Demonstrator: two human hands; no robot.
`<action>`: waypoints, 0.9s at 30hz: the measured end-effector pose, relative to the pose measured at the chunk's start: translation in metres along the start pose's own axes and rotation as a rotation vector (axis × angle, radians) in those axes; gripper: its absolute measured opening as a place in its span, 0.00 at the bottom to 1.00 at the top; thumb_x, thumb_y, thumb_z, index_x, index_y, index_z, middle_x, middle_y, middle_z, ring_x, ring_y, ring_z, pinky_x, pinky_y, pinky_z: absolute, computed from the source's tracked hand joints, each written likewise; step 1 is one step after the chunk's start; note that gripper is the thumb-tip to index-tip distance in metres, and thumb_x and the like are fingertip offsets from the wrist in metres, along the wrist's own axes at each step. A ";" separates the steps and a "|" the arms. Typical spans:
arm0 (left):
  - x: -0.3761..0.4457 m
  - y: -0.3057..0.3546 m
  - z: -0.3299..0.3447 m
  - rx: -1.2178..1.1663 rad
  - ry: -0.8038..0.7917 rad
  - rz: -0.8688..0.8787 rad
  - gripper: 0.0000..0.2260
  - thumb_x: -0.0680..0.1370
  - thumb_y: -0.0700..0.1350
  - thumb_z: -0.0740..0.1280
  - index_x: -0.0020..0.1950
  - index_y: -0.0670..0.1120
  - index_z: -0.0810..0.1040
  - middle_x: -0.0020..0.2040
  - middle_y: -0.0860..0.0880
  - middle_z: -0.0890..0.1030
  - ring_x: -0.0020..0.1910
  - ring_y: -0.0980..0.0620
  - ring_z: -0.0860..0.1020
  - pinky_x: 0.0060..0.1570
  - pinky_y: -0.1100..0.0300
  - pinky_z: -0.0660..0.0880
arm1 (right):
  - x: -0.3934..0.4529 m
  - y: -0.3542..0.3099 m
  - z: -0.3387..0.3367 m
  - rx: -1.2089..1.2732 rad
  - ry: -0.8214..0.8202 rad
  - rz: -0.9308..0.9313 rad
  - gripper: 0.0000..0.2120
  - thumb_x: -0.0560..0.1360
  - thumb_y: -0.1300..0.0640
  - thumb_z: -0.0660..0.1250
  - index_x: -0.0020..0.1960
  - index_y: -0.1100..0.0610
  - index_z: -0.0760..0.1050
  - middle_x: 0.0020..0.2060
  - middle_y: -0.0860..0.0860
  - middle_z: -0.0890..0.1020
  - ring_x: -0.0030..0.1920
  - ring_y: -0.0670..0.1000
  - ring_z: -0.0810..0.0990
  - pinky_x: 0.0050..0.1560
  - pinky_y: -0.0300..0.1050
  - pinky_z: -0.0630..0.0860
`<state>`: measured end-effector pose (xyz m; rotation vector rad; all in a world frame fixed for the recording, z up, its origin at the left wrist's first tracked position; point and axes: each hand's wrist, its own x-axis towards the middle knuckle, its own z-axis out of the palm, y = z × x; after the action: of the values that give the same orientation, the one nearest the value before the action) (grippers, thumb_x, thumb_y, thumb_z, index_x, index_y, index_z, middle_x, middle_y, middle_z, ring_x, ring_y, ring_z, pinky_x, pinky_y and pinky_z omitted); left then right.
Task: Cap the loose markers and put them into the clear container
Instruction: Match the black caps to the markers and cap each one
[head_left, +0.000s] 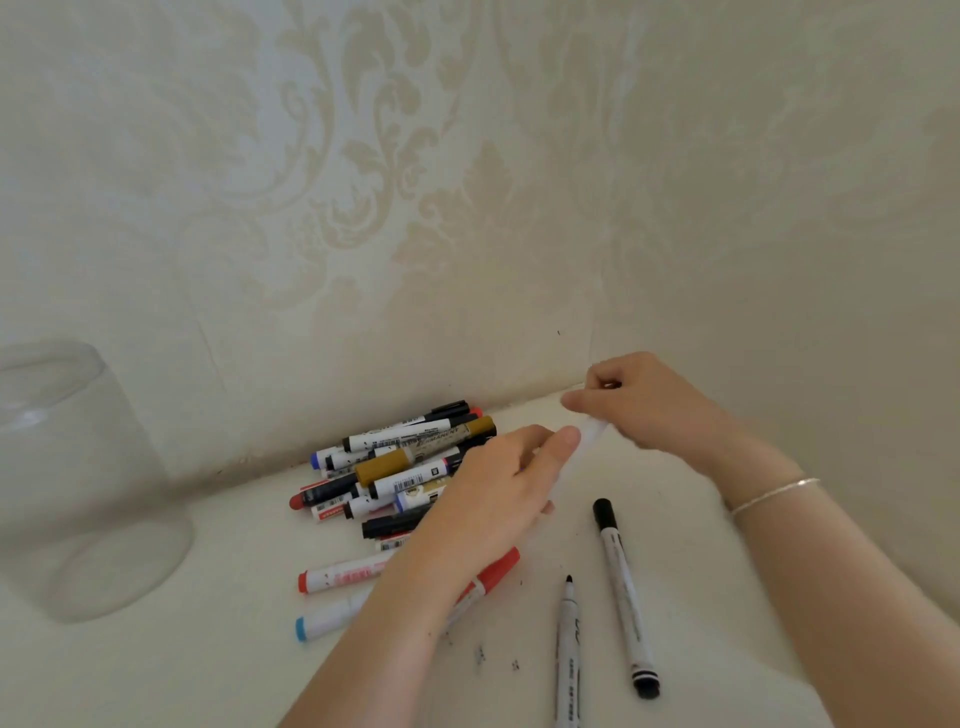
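Above the white tabletop (208, 675), left hand (498, 488) and right hand (639, 405) each pinch one white marker (592, 431) between them. Left of it, a marker pile (395, 467) lies against the wall; far left stands the clear container (78, 483). Near right lie a capped black marker (623, 592) and an uncapped one (567, 654).

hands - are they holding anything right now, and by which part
Both hold one white marker: the left hand pinches its near part, the right hand grips the far end. Whether that end is a cap cannot be told.
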<state>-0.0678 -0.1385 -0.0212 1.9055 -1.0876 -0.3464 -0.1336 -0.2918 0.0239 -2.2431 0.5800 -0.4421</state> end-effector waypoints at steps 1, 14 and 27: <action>0.000 -0.001 -0.004 0.058 0.016 -0.010 0.16 0.79 0.62 0.55 0.45 0.54 0.76 0.37 0.51 0.80 0.34 0.57 0.79 0.40 0.55 0.77 | 0.000 0.002 -0.010 -0.059 0.004 0.020 0.19 0.72 0.57 0.70 0.27 0.56 0.64 0.21 0.47 0.63 0.19 0.44 0.59 0.21 0.34 0.56; 0.010 -0.024 -0.024 0.395 0.306 -0.137 0.09 0.79 0.42 0.61 0.54 0.51 0.79 0.50 0.52 0.79 0.41 0.55 0.77 0.46 0.57 0.76 | 0.003 0.033 0.005 -0.676 -0.227 0.403 0.08 0.74 0.57 0.66 0.41 0.59 0.69 0.34 0.51 0.73 0.33 0.50 0.74 0.32 0.40 0.70; 0.014 -0.030 -0.021 0.289 0.310 -0.093 0.13 0.80 0.39 0.60 0.61 0.47 0.78 0.58 0.51 0.75 0.50 0.54 0.76 0.51 0.66 0.70 | -0.028 -0.020 0.026 -0.562 -0.426 0.179 0.16 0.75 0.57 0.65 0.61 0.58 0.71 0.46 0.52 0.78 0.40 0.50 0.75 0.33 0.37 0.67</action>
<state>-0.0305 -0.1314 -0.0312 2.1807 -0.8786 0.0616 -0.1394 -0.2497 0.0186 -2.6675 0.7280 0.3315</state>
